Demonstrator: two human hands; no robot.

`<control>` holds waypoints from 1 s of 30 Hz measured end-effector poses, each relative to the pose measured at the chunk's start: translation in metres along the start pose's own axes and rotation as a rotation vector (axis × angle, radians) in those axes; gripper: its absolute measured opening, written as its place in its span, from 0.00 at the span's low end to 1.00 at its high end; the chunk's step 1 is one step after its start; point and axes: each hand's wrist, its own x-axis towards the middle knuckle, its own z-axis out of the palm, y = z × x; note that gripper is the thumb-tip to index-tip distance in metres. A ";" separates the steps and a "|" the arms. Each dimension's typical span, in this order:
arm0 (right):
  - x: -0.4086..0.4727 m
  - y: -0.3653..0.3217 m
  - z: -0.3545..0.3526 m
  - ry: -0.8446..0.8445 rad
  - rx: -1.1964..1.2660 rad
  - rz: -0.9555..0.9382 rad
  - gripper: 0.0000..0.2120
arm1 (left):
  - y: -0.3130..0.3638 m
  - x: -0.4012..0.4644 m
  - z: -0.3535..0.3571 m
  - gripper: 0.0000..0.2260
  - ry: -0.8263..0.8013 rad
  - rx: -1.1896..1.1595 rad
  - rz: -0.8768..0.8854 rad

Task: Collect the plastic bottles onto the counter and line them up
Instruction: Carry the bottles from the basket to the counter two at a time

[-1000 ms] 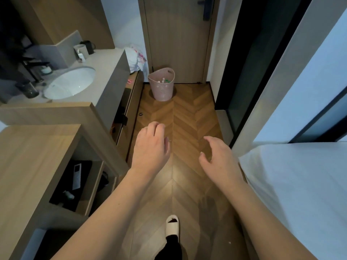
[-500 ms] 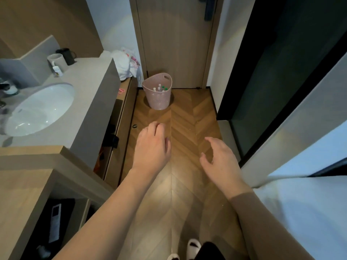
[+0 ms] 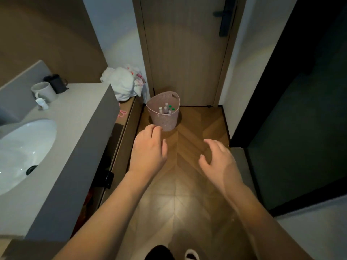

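Head view: I see both forearms stretched forward over the herringbone wood floor (image 3: 189, 151), palms down. My left hand (image 3: 148, 149) hangs with its fingers curled loosely downward, holding nothing, its fingertips just short of the pink basket (image 3: 163, 117). My right hand (image 3: 218, 162) is lower and well apart from the left, fingers spread and slightly bent, thumb out to the side, also empty. The plastic bottles (image 3: 166, 109) stand upright inside the basket, which sits on the floor against the closed door (image 3: 185, 53). The grey counter (image 3: 75, 117) runs along my left, carrying a white sink (image 3: 20, 147) and a white mug (image 3: 44, 91).
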 end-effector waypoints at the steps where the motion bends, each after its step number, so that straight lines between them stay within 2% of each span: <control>1: 0.021 -0.001 0.001 0.012 0.008 -0.007 0.24 | -0.004 0.017 0.006 0.15 0.000 0.001 -0.003; 6: 0.133 0.000 0.017 -0.006 -0.020 -0.030 0.24 | -0.033 0.113 0.055 0.16 -0.035 -0.002 -0.038; 15: 0.353 -0.019 0.033 -0.014 -0.047 -0.013 0.24 | -0.091 0.332 0.128 0.17 -0.044 -0.002 0.016; 22: 0.493 0.007 0.032 -0.002 -0.030 0.039 0.24 | -0.091 0.475 0.192 0.16 -0.083 -0.009 0.089; 30: 0.692 0.053 0.020 -0.030 -0.029 0.031 0.25 | -0.083 0.635 0.274 0.17 -0.146 0.032 0.048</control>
